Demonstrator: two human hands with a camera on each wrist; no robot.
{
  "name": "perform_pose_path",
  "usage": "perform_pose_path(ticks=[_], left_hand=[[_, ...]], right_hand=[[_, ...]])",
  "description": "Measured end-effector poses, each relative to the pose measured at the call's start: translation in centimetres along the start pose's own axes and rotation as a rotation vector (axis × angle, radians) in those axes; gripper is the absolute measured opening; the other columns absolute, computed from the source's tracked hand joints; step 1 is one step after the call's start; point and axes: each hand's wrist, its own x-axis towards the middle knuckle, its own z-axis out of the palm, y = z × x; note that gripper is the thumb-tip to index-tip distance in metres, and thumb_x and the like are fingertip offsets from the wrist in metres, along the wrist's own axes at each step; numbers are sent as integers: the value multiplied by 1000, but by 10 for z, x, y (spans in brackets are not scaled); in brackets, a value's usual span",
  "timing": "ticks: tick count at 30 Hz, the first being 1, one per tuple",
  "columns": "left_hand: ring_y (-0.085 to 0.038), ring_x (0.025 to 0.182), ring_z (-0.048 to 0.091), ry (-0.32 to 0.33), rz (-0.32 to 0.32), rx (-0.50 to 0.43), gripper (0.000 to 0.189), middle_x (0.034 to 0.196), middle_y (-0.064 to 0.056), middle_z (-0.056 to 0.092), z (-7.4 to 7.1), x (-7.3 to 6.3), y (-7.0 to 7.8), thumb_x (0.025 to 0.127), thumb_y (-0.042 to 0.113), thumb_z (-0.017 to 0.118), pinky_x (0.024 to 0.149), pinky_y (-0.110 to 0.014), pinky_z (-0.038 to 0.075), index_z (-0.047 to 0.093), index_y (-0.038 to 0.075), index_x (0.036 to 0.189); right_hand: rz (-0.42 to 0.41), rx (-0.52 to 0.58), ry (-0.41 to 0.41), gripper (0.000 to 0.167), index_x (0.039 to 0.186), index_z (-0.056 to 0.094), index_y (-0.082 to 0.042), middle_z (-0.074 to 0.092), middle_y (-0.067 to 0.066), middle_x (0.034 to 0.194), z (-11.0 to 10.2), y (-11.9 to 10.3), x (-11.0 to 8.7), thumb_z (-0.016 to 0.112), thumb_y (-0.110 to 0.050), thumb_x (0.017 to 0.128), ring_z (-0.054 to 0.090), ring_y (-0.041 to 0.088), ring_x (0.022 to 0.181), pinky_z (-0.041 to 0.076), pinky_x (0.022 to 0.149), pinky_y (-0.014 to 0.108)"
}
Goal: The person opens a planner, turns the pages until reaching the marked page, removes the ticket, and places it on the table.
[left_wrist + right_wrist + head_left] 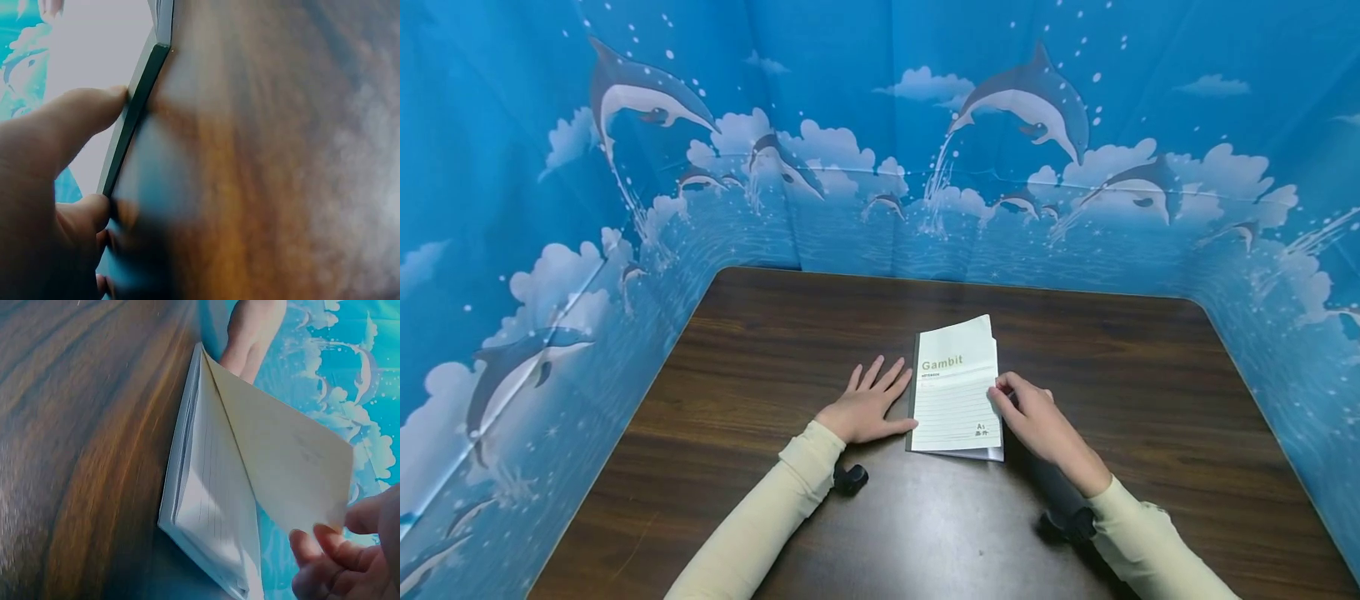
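A notebook (951, 421) with a pale cover marked "Gambit" lies on the table, its dark spine (139, 106) on the left. My right hand (1037, 421) pinches the cover's free edge between thumb and fingers. The front cover (284, 453) stands partly raised in the right wrist view, with lined pages (212, 487) showing beneath it. On the spine side, my left hand (872, 410) is spread with straight fingers, palm toward the table. Its thumb (87, 112) touches the spine.
The dark wood-grain tabletop (760, 333) has rounded far corners. A blue curtain (850, 83) printed with dolphins and clouds surrounds its back and sides. Black wrist devices (850, 479) show below both hands.
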Motion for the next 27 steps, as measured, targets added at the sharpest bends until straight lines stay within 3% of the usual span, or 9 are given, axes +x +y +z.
perform_pose_path(ticks=[4, 7, 15, 21, 27], left_hand=[[-32, 165, -3, 24, 13, -2, 78, 178, 1, 4, -1, -1, -1, 107, 63, 38, 131, -61, 1, 12, 25, 170], [-33, 165, -2, 33, 25, -3, 71, 178, 0, 4, -1, -2, -1, 110, 55, 35, 131, -62, 2, 13, 23, 170], [-33, 165, -1, 42, 29, -8, 71, 178, -1, 5, 1, -1, 0, 110, 58, 32, 131, -62, 3, 14, 23, 169], [-33, 165, 0, 48, 26, -15, 70, 178, -1, 6, 3, -1, -1, 111, 58, 28, 131, -62, 3, 15, 23, 169], [-34, 165, 0, 64, 34, -28, 68, 178, -1, 7, 4, -1, -2, 111, 57, 27, 131, -62, 3, 16, 23, 169]], right_hand=[[-35, 89, -15, 43, 144, 56, -3, 71, 12, 123, 0, -4, 1, 50, -31, 111, 69, 24, 104, 49, 95, 48], [-53, 163, -54, 54, 156, 44, -5, 66, 13, 137, -1, -9, 2, 47, -36, 112, 68, 29, 117, 57, 92, 47], [-104, 315, -125, 58, 165, 29, -13, 59, 11, 149, 3, -25, 5, 42, -36, 114, 62, 30, 134, 49, 109, 56], [-144, 348, -134, 63, 168, 20, -12, 33, 16, 169, 12, -34, 7, 41, -35, 114, 49, 41, 146, 41, 116, 64], [-184, 370, -159, 69, 169, 10, -14, 20, 13, 174, 20, -46, 9, 45, -32, 112, 35, 41, 155, 30, 124, 64]])
